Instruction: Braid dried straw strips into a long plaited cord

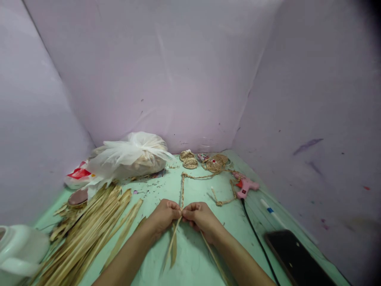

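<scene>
We see both hands meeting at the near end of a plaited fibre cord (182,190), in the middle of the green tabletop (196,194). The left hand (167,215) is closed, thumb and forefinger pinching the plait from its left side; the right hand (199,216) pinches it from the other side, its remaining fingers curled in, so that the fingertips of the two nearly meet.

From this pinch we follow the cord's long axis straight away from the person, almost square to the far wall (190,99). It then bends sharply and runs rightward, roughly parallel to that wall, toward the round woven pieces (214,163). On the near side, loose strips (174,248) fan back toward the person: two trail from between the hands, one slanting to the left and a broader one pointing nearly straight back, while another strand (214,257) slants rightward from under the right hand.

To the left of the hands we find a bundle of dried leaf strips (86,238) lying lengthwise, its far end angled to the right, with a knotted white plastic bag (133,157) beyond. On the right lie a pink glue gun (246,186), a white marker (272,212) and a dark phone (297,258).
</scene>
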### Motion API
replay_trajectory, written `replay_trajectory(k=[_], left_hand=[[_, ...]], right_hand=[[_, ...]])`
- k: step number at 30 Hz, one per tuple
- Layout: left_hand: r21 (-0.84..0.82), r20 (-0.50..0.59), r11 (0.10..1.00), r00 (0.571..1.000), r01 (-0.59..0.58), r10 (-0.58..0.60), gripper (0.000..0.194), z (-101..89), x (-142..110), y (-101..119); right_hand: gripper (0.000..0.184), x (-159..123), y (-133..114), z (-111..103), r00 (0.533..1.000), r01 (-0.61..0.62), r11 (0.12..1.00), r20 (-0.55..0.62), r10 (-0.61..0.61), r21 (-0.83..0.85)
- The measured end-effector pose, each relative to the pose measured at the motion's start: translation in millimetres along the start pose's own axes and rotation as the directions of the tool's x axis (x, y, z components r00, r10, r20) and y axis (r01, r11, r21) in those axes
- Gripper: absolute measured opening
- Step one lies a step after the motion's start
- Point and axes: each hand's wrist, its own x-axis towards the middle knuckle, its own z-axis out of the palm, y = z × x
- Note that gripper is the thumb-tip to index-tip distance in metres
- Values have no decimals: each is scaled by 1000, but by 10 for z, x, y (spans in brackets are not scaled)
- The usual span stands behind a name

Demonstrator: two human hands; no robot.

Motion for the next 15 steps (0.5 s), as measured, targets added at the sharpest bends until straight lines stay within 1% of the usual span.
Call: replay_trajectory(k=[2,4,7,9,11,13,15], left_hand=[[47,10,998,999,-39,39,8,-9,31,-49],[121,-7,990,997,-77,79,10,-27,40,-69],[328,-54,942,994,-70,93,13,-65,-11,-10],[484,-94,874,990,-43,101,15,-75,-81,72],[621,-152,784,979,-14,138,16,-50,-173,160],[739,-215,674,957,30,193,17,22,-280,233],[827,-249,557,938,78,239,21,135,-395,279]], right_hand=[[5,0,2,-7,1000,14,999,-5,-14,33],[6,11,21,-12,998,58,998,-32,-57,23],[7,30,60,4,995,90,996,-54,-89,16],[6,33,74,25,995,92,996,-44,-91,21],[5,29,77,43,996,89,995,-34,-87,42],[3,23,77,58,995,90,993,-39,-87,81],[2,20,79,67,995,96,988,-46,-91,121]])
